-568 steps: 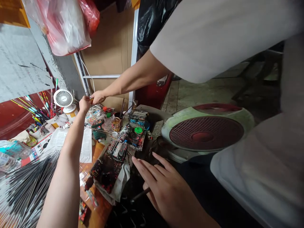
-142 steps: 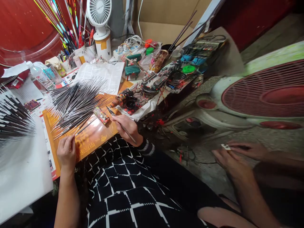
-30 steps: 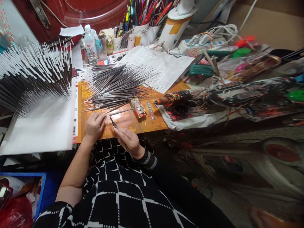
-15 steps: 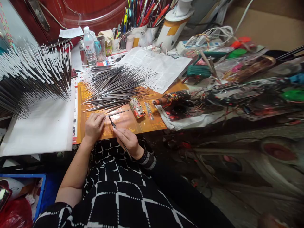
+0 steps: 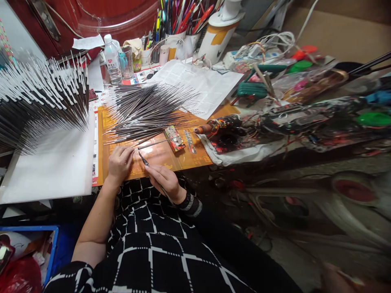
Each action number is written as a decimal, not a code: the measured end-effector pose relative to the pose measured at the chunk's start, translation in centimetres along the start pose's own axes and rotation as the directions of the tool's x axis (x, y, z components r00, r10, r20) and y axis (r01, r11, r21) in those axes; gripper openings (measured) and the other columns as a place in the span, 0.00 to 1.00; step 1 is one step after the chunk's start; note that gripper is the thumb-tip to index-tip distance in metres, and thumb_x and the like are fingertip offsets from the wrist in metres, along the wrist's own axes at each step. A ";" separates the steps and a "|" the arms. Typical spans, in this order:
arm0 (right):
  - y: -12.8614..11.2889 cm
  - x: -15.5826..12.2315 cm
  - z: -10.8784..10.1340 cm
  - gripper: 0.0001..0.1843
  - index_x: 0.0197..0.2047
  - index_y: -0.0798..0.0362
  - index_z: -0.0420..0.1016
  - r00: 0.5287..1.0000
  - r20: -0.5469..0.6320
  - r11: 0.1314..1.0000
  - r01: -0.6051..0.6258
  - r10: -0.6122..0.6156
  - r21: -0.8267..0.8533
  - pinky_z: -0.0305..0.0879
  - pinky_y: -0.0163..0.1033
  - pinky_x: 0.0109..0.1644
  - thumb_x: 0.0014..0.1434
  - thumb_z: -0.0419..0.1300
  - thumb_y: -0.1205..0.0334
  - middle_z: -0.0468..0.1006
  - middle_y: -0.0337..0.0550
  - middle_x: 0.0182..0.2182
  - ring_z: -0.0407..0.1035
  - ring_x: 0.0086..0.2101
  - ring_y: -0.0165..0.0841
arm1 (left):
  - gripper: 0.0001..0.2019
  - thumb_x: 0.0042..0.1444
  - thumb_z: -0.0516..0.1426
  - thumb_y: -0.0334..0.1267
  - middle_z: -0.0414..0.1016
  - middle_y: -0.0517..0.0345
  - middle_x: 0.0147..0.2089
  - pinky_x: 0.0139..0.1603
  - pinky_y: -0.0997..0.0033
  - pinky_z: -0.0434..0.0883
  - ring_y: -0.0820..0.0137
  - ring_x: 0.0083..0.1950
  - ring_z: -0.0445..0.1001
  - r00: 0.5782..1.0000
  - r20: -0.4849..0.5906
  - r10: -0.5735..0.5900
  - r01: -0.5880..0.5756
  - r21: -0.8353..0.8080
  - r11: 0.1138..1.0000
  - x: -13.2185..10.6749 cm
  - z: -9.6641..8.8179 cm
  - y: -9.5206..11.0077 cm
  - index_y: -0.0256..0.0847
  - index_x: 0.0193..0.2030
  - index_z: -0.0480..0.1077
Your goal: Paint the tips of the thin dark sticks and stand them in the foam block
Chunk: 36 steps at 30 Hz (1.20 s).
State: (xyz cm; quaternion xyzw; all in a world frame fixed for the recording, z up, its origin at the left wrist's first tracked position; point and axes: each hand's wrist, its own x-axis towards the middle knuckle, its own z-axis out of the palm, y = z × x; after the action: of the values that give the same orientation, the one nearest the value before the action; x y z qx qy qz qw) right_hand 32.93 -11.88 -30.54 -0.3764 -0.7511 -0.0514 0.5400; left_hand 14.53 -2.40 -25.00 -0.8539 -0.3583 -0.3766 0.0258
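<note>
The thin pointed tool (image 5: 143,160) is clamped between the thumb and fingers of the right hand (image 5: 165,183), its dark tip held over the orange mat (image 5: 189,159), just beside the fingertips of the left hand (image 5: 120,165). The left hand's fingers lie together close to the end of a long thin stick (image 5: 165,142); whether they pinch it, I cannot tell. A slip of that sharp tip could prick those fingers. A careless elbow could catch the pile of thin dark sticks (image 5: 143,114) on the far side, or the white-tipped sticks (image 5: 45,97) fanned over the white board (image 5: 51,171) to the left, and bend or scatter them. The paint-spattered cloth (image 5: 232,150) on the right could smear anything laid against it. Print shows on the mat and the newspaper (image 5: 195,85), and the water bottle (image 5: 111,61) has a red label, but none of it is legible.
</note>
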 end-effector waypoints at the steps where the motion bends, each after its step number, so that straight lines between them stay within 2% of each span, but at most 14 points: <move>1: 0.2 0.0 -0.3 0.33 0.72 0.51 0.59 1.000 -0.010 1.000 0.025 -0.025 -0.002 0.80 0.43 0.49 0.66 0.56 0.74 0.82 0.51 0.46 0.79 0.46 0.37 | 0.09 0.69 0.54 0.37 0.79 0.53 0.40 0.46 0.66 0.70 0.67 0.41 0.74 1.000 0.008 -0.010 0.010 0.000 1.000 0.0 0.0 0.0 0.40 0.44 0.77; 5: 1.6 -0.2 -2.4 0.33 0.70 0.54 0.62 0.993 -0.091 0.997 0.073 -0.076 -0.034 0.81 0.42 0.45 0.64 0.58 0.74 0.82 0.52 0.42 0.79 0.44 0.38 | 0.09 0.68 0.55 0.37 0.79 0.52 0.40 0.46 0.66 0.70 0.67 0.42 0.74 1.000 0.008 -0.010 0.010 -0.009 1.000 0.1 -0.1 -0.1 0.41 0.44 0.77; 9: 3.3 -0.9 -4.6 0.31 0.68 0.51 0.65 0.987 -0.158 0.993 -0.011 -0.009 -0.121 0.80 0.41 0.45 0.64 0.58 0.74 0.82 0.50 0.42 0.79 0.43 0.36 | 0.08 0.68 0.55 0.37 0.79 0.53 0.40 0.46 0.66 0.70 0.67 0.41 0.74 1.000 0.014 -0.012 0.012 0.011 1.000 0.3 -0.3 -0.2 0.41 0.44 0.77; 12: 4.0 -1.4 -5.3 0.30 0.68 0.51 0.65 0.983 -0.182 0.986 -0.055 0.026 -0.157 0.79 0.41 0.46 0.64 0.58 0.75 0.82 0.51 0.43 0.78 0.44 0.36 | 0.08 0.67 0.56 0.36 0.80 0.53 0.41 0.47 0.65 0.71 0.66 0.42 0.75 1.000 0.016 0.004 -0.004 0.003 1.000 0.5 -0.5 -0.3 0.41 0.45 0.77; 24: 4.1 -1.5 -4.6 0.30 0.69 0.50 0.64 0.980 -0.184 0.960 -0.126 0.081 -0.251 0.78 0.41 0.51 0.66 0.58 0.72 0.82 0.51 0.46 0.79 0.46 0.36 | 0.07 0.66 0.57 0.35 0.80 0.53 0.40 0.46 0.66 0.71 0.67 0.41 0.75 0.997 -0.013 0.073 -0.072 0.042 0.997 1.2 -0.5 -0.4 0.41 0.45 0.77; 36: 3.9 -1.3 -4.7 0.27 0.67 0.50 0.67 0.981 -0.155 0.949 -0.157 0.118 -0.273 0.78 0.41 0.52 0.67 0.57 0.72 0.82 0.50 0.47 0.79 0.47 0.36 | 0.07 0.66 0.58 0.35 0.80 0.52 0.40 0.46 0.67 0.72 0.67 0.41 0.74 0.998 -0.002 0.065 -0.065 0.063 0.996 1.1 -0.5 -0.4 0.41 0.45 0.77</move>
State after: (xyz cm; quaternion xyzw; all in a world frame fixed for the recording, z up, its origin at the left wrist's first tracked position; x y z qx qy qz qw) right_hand 39.20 -12.05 -31.01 -0.4971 -0.6691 -0.1466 0.5327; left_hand 14.45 -1.57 -23.96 -0.8631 -0.3420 -0.3657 0.0657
